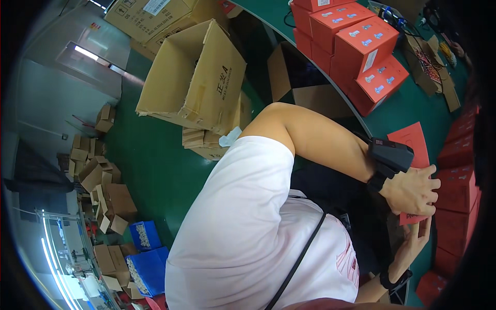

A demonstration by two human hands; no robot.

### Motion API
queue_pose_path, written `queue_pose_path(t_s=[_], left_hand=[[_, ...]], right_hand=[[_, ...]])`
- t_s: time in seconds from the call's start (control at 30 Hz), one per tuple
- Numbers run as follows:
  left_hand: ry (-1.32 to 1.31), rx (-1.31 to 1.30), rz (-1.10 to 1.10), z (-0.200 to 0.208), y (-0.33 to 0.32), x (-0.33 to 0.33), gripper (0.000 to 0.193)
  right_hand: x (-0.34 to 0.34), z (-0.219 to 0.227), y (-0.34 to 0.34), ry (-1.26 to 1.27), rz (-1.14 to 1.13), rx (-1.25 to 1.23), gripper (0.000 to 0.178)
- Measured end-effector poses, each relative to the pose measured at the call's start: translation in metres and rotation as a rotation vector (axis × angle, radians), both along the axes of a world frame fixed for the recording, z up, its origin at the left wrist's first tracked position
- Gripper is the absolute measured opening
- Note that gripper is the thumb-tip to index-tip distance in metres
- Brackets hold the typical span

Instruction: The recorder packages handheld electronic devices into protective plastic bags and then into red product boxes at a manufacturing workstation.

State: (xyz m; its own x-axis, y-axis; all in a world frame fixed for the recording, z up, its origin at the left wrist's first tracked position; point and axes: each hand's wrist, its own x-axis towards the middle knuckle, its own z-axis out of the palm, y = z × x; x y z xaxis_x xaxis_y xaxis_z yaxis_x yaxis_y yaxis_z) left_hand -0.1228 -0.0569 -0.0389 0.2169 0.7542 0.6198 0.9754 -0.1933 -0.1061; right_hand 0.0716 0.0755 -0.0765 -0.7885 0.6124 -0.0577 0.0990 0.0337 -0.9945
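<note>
A flat piece of red cardboard [412, 137] with dark print lies under my left hand [413, 191], near the table edge at the right. My left fingers are bent over it and closed on it, and a black device [391, 154] is strapped to that wrist. My right hand [416, 240] is at the cardboard's lower end, thumb and fingers reaching up to its edge. Its fingertips are partly hidden by the cardboard and my left hand. A black band [395, 279] circles my right wrist.
Red boxes [361, 46] with bulb pictures are stacked on the green table [385, 126]; more red boxes [457, 188] stand at the far right. An open cardboard carton [217, 77] stands left of the table. Blue bins [147, 268] and cartons [106, 175] line the floor farther left.
</note>
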Motion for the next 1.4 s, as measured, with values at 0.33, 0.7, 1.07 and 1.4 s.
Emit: queue_pose_path(t_s=[0.33,0.7,1.07,1.4], left_hand=[[-0.183,-0.189,-0.067,0.002,-0.016,-0.01,0.044],[-0.028,-0.316,-0.117,0.013,-0.02,-0.002,0.065],[-0.452,-0.188,-0.16,0.025,-0.045,-0.064,0.066],[-0.481,-0.375,-0.109,0.041,-0.033,-0.052,0.096]], right_hand=[[-0.003,-0.016,-0.012,0.048,-0.02,-0.038,0.062],[0.021,-0.008,-0.009,-0.023,0.068,-0.042,0.056],[-0.039,0.048,-0.042,-0.127,0.108,1.623,0.058],[-0.013,0.052,-0.036,0.112,0.365,0.822,0.041]])
